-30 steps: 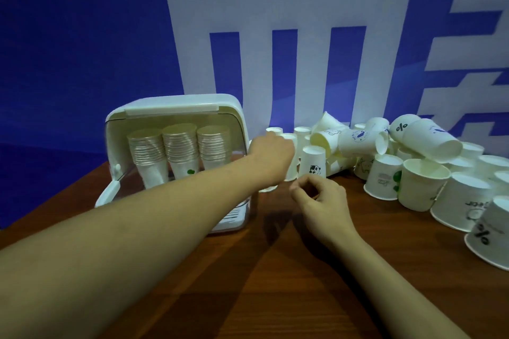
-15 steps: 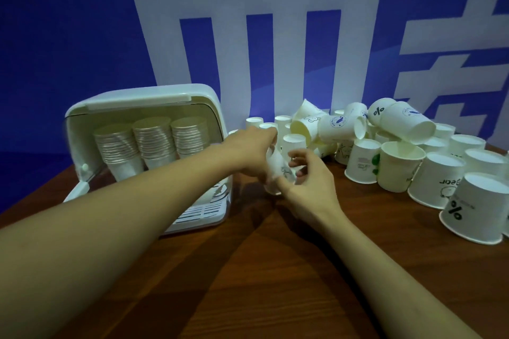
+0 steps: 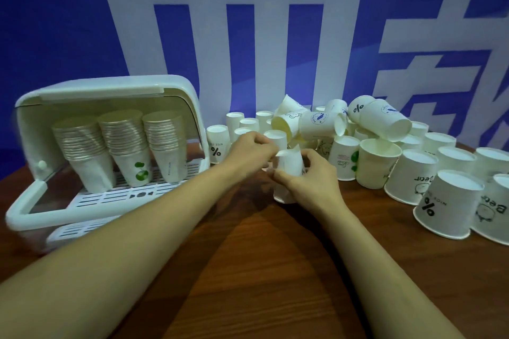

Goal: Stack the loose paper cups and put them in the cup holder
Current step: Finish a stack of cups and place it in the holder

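Note:
Both my hands meet at the table's middle over a short stack of upside-down white paper cups. My right hand grips the stack from the right. My left hand pinches the top cup's edge from the left. The stack's lower rim rests on the wooden table. A white cup holder with its lid up stands at the left and holds three tilted stacks of cups. Several loose cups crowd the right and back, most upside down, some lying on their sides.
A blue and white printed wall stands right behind the cups. An upside-down cup with a percent mark sits at the near right, close to my right forearm. Bare wood lies between my forearms toward the near edge.
My left hand came back from the far cups with a cup and both hands now hold the stack nearer to me. The camera view shifted right and came closer.

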Action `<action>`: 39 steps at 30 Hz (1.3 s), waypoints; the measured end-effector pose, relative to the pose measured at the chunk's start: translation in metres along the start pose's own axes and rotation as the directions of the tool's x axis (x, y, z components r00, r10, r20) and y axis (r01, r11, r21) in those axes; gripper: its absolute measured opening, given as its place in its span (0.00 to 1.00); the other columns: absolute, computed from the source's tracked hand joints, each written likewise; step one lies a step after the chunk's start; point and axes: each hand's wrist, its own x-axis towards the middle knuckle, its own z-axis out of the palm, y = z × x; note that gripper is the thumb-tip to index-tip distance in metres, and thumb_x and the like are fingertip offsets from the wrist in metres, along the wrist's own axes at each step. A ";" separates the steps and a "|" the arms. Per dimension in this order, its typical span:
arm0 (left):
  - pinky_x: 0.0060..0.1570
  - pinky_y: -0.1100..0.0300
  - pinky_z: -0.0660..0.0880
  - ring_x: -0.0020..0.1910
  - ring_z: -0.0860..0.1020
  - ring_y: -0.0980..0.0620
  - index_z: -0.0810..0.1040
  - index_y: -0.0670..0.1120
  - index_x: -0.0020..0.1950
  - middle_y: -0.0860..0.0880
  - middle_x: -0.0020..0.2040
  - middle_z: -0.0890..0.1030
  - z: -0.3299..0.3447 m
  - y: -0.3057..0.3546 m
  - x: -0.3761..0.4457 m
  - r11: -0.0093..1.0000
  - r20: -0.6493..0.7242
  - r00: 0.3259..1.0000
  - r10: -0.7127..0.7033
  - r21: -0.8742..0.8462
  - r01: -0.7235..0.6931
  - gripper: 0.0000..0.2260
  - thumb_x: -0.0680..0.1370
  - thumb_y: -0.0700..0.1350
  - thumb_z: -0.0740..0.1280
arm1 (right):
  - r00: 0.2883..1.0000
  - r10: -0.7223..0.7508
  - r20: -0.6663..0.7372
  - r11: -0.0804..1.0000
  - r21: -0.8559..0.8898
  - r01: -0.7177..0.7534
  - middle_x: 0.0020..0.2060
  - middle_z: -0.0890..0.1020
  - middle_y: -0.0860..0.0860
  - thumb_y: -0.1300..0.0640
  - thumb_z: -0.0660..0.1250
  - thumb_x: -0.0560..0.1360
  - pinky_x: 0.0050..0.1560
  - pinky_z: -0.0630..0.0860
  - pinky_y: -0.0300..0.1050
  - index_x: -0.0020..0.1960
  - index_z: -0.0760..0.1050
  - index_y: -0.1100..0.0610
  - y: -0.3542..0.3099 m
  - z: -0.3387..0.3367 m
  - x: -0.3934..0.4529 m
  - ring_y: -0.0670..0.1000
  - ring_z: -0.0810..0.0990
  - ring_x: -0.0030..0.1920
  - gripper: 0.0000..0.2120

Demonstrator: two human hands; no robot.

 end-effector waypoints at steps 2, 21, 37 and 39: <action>0.56 0.55 0.77 0.54 0.80 0.49 0.79 0.46 0.56 0.52 0.53 0.82 0.012 -0.010 0.010 0.999 -0.169 0.985 -0.016 0.034 0.022 0.11 0.76 0.48 0.70 | 0.999 0.009 0.052 1.000 0.016 -0.010 0.49 0.81 0.42 0.42 0.83 0.62 0.47 0.78 0.41 0.57 0.76 0.48 0.002 -0.006 0.001 0.43 0.80 0.49 0.28; 0.41 0.71 0.73 0.45 0.79 0.65 0.80 0.50 0.58 0.60 0.46 0.81 0.014 0.001 0.009 0.939 -0.486 0.871 0.076 -0.258 -0.226 0.15 0.76 0.53 0.77 | 0.970 -0.010 0.243 0.992 0.124 -0.021 0.53 0.82 0.42 0.46 0.85 0.60 0.38 0.73 0.26 0.62 0.77 0.46 0.016 -0.004 0.006 0.38 0.79 0.51 0.33; 0.61 0.47 0.80 0.58 0.81 0.55 0.80 0.54 0.64 0.56 0.60 0.83 -0.010 -0.045 -0.057 0.929 -0.081 0.929 0.362 0.110 -0.353 0.30 0.65 0.63 0.73 | 0.953 -0.185 0.239 0.982 0.075 0.172 0.54 0.82 0.40 0.52 0.79 0.68 0.47 0.75 0.29 0.68 0.71 0.47 0.012 0.011 -0.012 0.39 0.81 0.54 0.31; 0.63 0.47 0.79 0.60 0.81 0.57 0.78 0.54 0.68 0.56 0.61 0.83 -0.011 -0.057 -0.059 0.950 -0.067 0.949 0.308 0.064 -0.304 0.33 0.65 0.63 0.74 | 0.942 -0.187 0.278 0.980 -0.017 0.199 0.54 0.82 0.43 0.47 0.76 0.68 0.54 0.79 0.40 0.66 0.73 0.48 0.013 0.017 -0.011 0.42 0.80 0.55 0.29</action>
